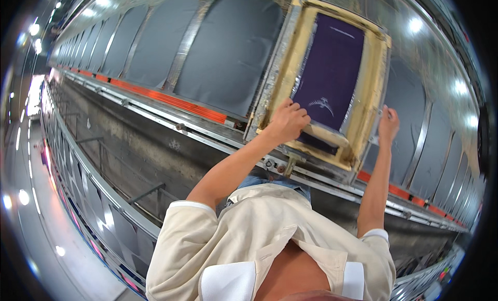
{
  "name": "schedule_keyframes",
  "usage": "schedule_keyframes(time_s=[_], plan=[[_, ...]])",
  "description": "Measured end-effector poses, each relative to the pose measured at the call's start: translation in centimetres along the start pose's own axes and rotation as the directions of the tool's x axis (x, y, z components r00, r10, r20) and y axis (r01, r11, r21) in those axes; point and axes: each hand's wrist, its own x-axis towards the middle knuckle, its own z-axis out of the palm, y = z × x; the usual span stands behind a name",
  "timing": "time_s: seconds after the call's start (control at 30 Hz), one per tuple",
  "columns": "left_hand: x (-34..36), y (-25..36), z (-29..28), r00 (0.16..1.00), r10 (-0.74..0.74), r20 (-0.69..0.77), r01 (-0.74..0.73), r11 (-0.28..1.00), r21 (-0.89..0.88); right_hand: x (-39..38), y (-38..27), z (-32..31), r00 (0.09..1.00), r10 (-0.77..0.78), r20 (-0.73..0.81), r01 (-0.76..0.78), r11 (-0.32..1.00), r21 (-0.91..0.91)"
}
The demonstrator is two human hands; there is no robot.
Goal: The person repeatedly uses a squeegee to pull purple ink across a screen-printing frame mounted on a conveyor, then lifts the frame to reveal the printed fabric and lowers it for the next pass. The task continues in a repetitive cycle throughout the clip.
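A screen-printing frame [385,67] with yellowish taped borders lies over the long table, its dark purple mesh [332,67] carrying a small pale curved design. Across the near part of the mesh runs a pale bar, which looks like a squeegee [327,135]. My left hand [287,121] is closed on the left end of this bar, inside the frame's near left corner. At the frame's right outer edge, my right hand [388,125] has its fingers curled against the rim. What the right fingertips grip is partly hidden.
Dark grey fabric panels [228,52] lie in a row along the table to both sides. An orange strip [161,99] and a metal rail [150,112] follow its near edge. Behind me on the left runs a metal railing or rack [104,181].
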Motion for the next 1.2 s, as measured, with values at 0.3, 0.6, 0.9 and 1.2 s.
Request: schedule_keyframes(time_s=[0.3, 0.6, 0.9, 1.2], plan=[[-6.2, -9.3, -7.3, 0.996, -0.085, -0.039, 0.083, 0.995, -0.063, -4.0, -13.2, 5.2, 0.982, -0.138, -0.126, 0.155, 0.979, 0.135], [-18.9, -24.8, -13.6, 0.998, -0.005, -0.059, 0.008, 0.998, 0.059, -13.2, -29.0, 20.8, 0.999, 0.033, 0.005, -0.033, 0.927, 0.374], [-22.0, -26.5, -11.1, 0.988, 0.010, -0.153, -0.005, 1.000, 0.030, -13.4, -28.6, 22.8, 0.998, 0.068, 0.005, -0.067, 0.973, 0.222], [-4.8, -39.0, -10.7, 0.979, 0.075, -0.191, -0.066, 0.996, 0.051, -11.2, -30.2, 22.2, 0.981, 0.096, 0.166, -0.084, 0.993, -0.077]])
